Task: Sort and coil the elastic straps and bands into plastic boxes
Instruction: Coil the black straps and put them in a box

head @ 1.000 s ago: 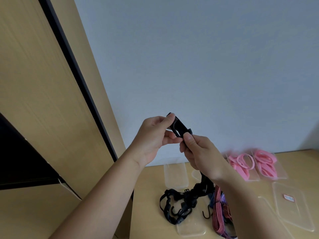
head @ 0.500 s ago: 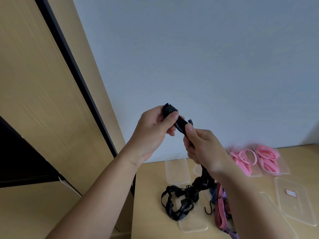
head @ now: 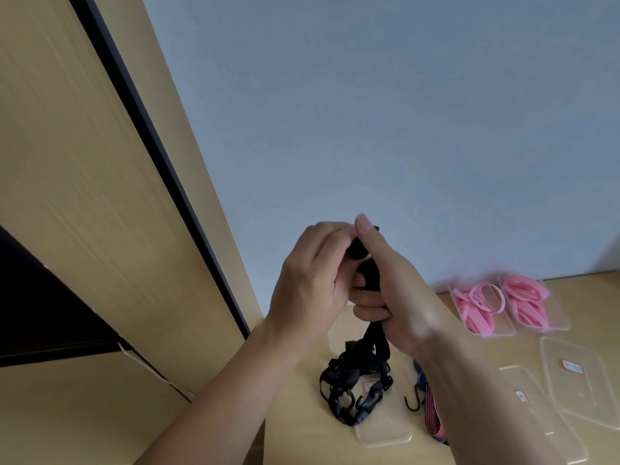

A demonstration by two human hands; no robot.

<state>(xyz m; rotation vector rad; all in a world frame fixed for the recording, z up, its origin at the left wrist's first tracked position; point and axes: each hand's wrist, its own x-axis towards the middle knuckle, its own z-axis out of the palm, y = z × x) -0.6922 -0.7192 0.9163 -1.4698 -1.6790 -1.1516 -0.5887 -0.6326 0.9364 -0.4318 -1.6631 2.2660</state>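
I hold a black strap (head: 369, 273) up in front of the wall with both hands. My left hand (head: 312, 280) grips its upper end, fingers curled round it. My right hand (head: 389, 283) grips the strap just beside and below, thumb pointing up. The strap hangs down from my right hand to a tangled black pile of straps and buckles (head: 352, 384) on the wooden table (head: 295, 431). Two clear boxes hold pink bands (head: 483, 303) at the right.
Striped red and blue hooked cords (head: 432, 407) lie beside my right forearm. Clear lids and boxes (head: 587, 370) lie on the table's right side, and one clear lid (head: 382, 434) sits under the black pile. A wooden panel with a black edge stands at the left.
My hands have come closer together, and the strap between them is now bunched and mostly hidden. The right thumb has risen above the strap's end.
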